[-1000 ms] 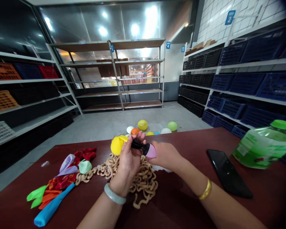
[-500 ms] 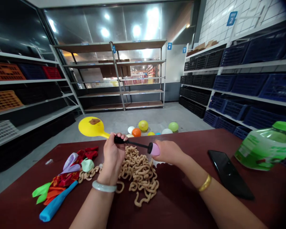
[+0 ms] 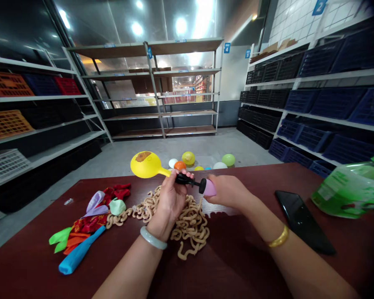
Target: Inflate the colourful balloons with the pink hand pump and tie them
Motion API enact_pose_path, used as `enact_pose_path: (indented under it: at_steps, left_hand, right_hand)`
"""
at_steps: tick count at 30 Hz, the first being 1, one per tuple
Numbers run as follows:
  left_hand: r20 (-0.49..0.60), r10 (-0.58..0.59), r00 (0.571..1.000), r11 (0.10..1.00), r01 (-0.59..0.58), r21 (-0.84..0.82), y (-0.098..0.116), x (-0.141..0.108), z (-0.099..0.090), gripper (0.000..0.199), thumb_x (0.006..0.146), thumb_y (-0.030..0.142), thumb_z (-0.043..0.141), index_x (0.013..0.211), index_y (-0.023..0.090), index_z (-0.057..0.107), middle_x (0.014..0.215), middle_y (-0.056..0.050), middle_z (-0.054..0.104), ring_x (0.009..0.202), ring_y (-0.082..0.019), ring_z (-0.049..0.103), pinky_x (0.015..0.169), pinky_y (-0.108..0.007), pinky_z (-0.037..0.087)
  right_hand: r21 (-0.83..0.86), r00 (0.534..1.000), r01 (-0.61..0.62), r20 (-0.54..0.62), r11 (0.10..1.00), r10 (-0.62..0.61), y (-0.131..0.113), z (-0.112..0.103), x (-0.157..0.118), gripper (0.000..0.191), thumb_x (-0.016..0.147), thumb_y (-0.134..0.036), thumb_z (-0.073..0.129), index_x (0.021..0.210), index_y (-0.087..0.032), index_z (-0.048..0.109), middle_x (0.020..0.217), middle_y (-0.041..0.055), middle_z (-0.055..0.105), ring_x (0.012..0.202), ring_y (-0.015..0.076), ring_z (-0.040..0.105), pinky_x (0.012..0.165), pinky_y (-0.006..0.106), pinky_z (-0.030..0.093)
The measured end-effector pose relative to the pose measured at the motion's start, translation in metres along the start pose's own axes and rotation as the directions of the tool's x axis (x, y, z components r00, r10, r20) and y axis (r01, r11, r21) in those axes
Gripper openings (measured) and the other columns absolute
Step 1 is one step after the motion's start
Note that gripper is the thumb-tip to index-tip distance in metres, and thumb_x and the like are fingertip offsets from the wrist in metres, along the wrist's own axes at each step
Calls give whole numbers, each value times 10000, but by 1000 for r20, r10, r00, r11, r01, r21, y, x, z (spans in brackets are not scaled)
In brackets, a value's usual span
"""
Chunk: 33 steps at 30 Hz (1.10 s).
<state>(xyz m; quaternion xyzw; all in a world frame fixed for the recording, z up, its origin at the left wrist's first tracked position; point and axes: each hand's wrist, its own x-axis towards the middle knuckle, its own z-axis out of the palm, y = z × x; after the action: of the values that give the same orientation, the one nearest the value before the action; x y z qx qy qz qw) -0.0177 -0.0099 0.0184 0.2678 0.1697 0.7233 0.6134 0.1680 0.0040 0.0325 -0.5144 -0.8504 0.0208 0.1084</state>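
Observation:
My left hand (image 3: 173,193) is closed around the black front part of a balloon pump (image 3: 184,179), near the neck of a partly inflated yellow balloon (image 3: 146,165) with a brown print. The balloon points left, above the far edge of the table. My right hand (image 3: 229,192) grips the pump's pink end (image 3: 210,188); a short length of black rod shows between the two parts. Under and beside my left hand lies a heap of tan, curly, worm-like pieces (image 3: 191,228). Flat balloons lie left of it, among them a blue one (image 3: 81,251) and a light purple one (image 3: 95,203).
A black phone (image 3: 303,222) and a green-capped bottle (image 3: 350,191) occupy the table's right side. Inflated balloons (image 3: 228,160) rest on the floor beyond the far edge. Shelves (image 3: 190,112) and blue crates (image 3: 313,139) stand around the room.
My left hand has moved right, toward my right hand, bringing the yellow balloon along. The exposed pump rod is shorter. The whole view has shifted slightly.

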Motion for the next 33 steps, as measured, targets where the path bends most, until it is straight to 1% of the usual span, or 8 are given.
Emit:
enact_pose_path:
  at_steps: [3,7,12,17,21,24,30,33]
  left_hand:
    - [31,-58,998,998,58,1,-12,-8,7,150,842,259,723,810,147,629,851,-57,607,826,-181,611,805,-346,539]
    - [-14,63,998,998,-63,-16,-10,-9,10,166,850,230,692,747,159,583,730,-16,541,689,-138,546,676,-287,504]
    - [-73,168,983,985,-166,40,20,4,5,150,839,174,653,735,163,544,704,-6,519,649,-136,528,610,-274,471]
    - [-184,312,932,950,-307,53,63,22,-15,137,800,118,608,731,177,506,646,20,484,585,-116,492,550,-235,422]
    - [-198,320,927,947,-319,39,76,27,-24,148,786,133,623,728,180,495,634,28,480,565,-107,477,524,-223,400]
    - [-149,288,946,958,-286,31,64,23,-18,174,798,162,658,732,181,498,643,30,480,584,-105,488,544,-226,418]
    - [-89,143,986,989,-140,39,11,1,6,216,832,233,697,723,172,521,682,11,502,615,-115,510,579,-256,450]
    - [-63,105,992,994,-103,34,-8,-9,14,212,827,246,715,742,171,535,704,3,520,626,-117,512,602,-263,461]
  right_hand:
    - [32,1000,-4,-8,999,4,-9,-1,-2,401,781,-547,614,999,-211,612,899,86,730,783,290,687,609,324,366]
    - [109,1000,-23,4,994,23,-22,2,-2,432,799,-575,601,1049,-223,602,911,70,735,792,279,690,606,318,356]
    - [149,1000,-6,-8,989,8,-20,8,2,468,770,-619,622,1041,-238,608,934,66,735,834,288,687,607,311,346]
    - [164,997,15,69,986,-27,-4,11,5,426,731,-560,670,1009,-240,629,947,66,736,824,282,679,613,311,347]
    - [161,997,16,77,987,-29,0,11,5,395,726,-527,680,990,-237,628,960,65,737,825,274,675,606,306,340]
    - [153,995,26,88,988,-40,-4,9,3,392,723,-512,693,983,-227,625,927,65,738,789,263,674,591,299,324]
    - [187,996,-20,91,982,3,-18,5,1,403,728,-518,703,984,-219,615,925,65,736,795,264,685,572,289,301]
    - [215,997,-33,75,976,18,-22,6,0,402,732,-519,700,985,-220,608,922,57,736,798,265,683,570,284,293]
